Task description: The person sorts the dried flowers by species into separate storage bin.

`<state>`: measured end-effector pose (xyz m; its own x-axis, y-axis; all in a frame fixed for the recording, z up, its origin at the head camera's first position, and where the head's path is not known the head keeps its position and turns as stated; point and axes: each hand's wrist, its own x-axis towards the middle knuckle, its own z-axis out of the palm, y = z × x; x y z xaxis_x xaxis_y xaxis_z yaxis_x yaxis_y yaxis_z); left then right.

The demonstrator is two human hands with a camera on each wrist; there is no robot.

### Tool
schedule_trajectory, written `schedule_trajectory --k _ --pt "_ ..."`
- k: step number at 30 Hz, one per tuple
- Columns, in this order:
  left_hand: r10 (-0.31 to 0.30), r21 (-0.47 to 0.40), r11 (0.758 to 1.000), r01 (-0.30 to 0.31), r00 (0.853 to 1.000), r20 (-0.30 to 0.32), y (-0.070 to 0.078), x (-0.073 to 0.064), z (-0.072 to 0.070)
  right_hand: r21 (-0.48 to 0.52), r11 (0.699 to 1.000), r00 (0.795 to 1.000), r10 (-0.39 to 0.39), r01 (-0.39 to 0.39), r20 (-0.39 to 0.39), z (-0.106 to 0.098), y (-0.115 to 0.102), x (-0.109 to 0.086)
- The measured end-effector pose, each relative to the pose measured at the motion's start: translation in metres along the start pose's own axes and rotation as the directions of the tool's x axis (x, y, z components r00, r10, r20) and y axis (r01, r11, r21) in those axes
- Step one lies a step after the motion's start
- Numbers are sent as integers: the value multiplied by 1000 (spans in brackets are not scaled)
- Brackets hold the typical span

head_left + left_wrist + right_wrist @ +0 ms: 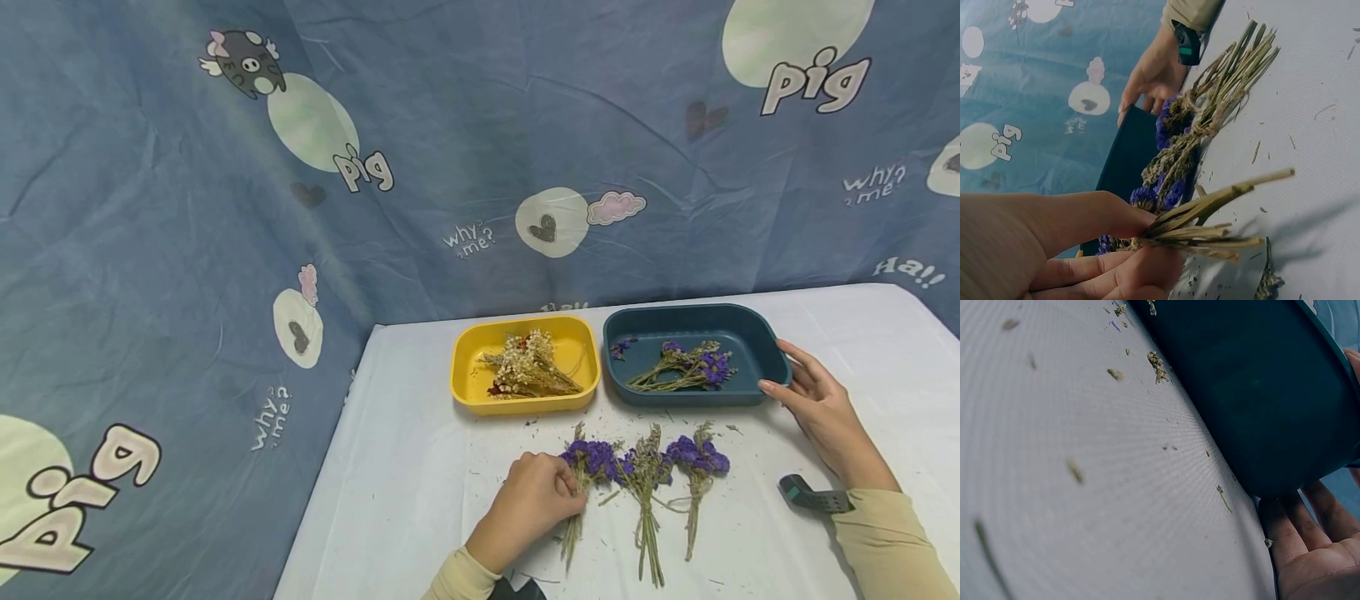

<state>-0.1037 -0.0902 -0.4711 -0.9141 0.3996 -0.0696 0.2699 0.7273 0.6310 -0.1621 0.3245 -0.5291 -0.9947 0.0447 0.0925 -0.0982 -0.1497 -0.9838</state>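
Three small bunches of dried purple flowers lie in a row on the white table near its front edge. My left hand (534, 498) pinches the stems of the leftmost bunch (583, 468); the left wrist view shows its stems (1210, 215) between thumb and fingers. The middle bunch (645, 483) and the right bunch (697, 467) lie untouched. My right hand (806, 396) rests with straight fingers against the right end of the dark teal tray (750, 333), which holds a purple bunch (693, 367). The right wrist view shows the tray wall (1260, 394) and my fingers (1300, 531) at it.
A yellow tray (468, 367) with a bunch of cream dried flowers (528, 367) stands left of the teal tray. Flower crumbs are scattered on the white tablecloth (405, 467). A blue printed cloth (187, 250) hangs behind and to the left. The table's left edge is close by.
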Motion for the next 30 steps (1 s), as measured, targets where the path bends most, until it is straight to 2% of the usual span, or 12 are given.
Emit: schedule_trajectory --k 10,19,30 --pt "26 39 999 -25 999 -33 -3 1 -3 10 1000 1000 8 -8 -4 0 0 0" --pt "36 112 993 -26 996 -86 -3 2 -11 8 1000 1000 10 -10 2 0 0 0" --pt "14 59 998 -9 996 -89 -1 1 -22 4 1000 1000 9 -9 3 0 0 0"
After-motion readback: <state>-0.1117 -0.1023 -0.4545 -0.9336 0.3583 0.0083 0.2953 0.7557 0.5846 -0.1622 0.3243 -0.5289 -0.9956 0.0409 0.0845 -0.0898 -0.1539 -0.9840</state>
